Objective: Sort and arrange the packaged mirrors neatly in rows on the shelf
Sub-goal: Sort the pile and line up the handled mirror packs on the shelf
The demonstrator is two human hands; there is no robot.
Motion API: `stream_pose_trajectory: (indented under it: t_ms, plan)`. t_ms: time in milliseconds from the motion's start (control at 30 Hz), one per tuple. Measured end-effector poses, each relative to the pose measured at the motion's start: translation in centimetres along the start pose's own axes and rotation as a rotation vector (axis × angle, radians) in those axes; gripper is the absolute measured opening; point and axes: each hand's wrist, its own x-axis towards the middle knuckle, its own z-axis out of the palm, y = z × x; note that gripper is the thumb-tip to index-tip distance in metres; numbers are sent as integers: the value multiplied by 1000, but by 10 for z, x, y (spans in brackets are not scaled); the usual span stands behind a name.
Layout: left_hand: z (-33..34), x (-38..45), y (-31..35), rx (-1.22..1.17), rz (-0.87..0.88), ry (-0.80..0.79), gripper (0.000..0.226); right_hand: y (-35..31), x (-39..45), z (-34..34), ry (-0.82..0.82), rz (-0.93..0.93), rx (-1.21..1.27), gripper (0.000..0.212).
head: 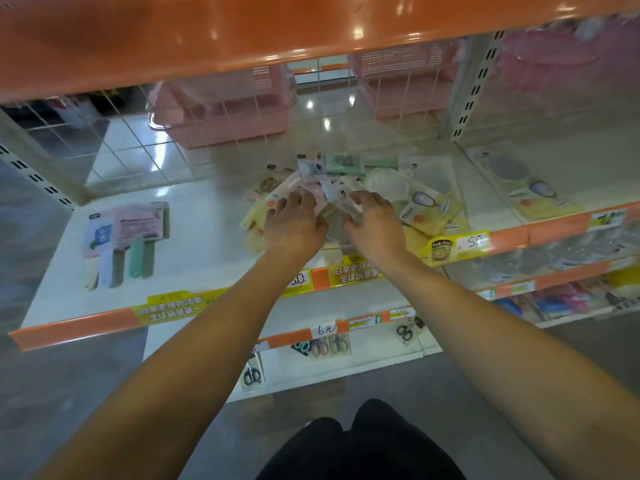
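A jumbled heap of packaged mirrors (332, 174) in pink, green and pale yellow lies in the middle of the white shelf (194, 216). My left hand (294, 220) rests palm down on the heap's near left side, fingers curled over a pale yellow pack. My right hand (374, 216) reaches into the heap's centre, and its fingers pinch a clear-wrapped pack (341, 197). A small neat group of handled mirrors (128, 233) lies at the shelf's left. More yellow-carded mirror packs (429, 202) lie to the right of the heap.
An orange shelf (242, 32) overhangs close above. Pink baskets (225, 112) show behind the wire back grid. Another mirror pack (523, 181) lies on the neighbouring bay to the right. Orange price rails (346, 275) edge the shelf front; scissors (325, 344) hang below.
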Motion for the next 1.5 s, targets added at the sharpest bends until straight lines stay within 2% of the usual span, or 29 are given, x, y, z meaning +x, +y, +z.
stream_pose_trajectory:
  t_ms: [433, 667, 767, 867, 967, 1067, 1200, 1333, 1500]
  plan:
    - [8, 19, -13, -28, -202, -50, 44, 7, 25, -1, -89, -83, 9, 40]
    - [32, 36, -14, 36, -178, -105, 65, 16, 22, -4, -101, -68, -20, 41]
    - [32, 35, -14, 38, -171, -57, 64, 17, 21, -5, -95, -68, -22, 41]
    - [25, 27, -14, -26, -204, -39, 76, 9, 22, -2, -116, -72, -29, 41]
    - [18, 15, -18, -84, -211, 7, 78, -5, 24, 2, -112, -103, -30, 40]
    - [12, 3, -28, -35, -189, 77, 81, -18, 26, 7, -104, -119, -5, 38]
    - [7, -11, -44, -43, -208, 162, 68, -32, 25, 14, -132, -148, 28, 41]
    - [8, -19, -63, -69, -181, 280, 71, -44, 22, 22, -153, -173, 35, 41]
    - [8, -24, -76, -59, -146, 299, 72, -52, 17, 29, -155, -193, 6, 36]
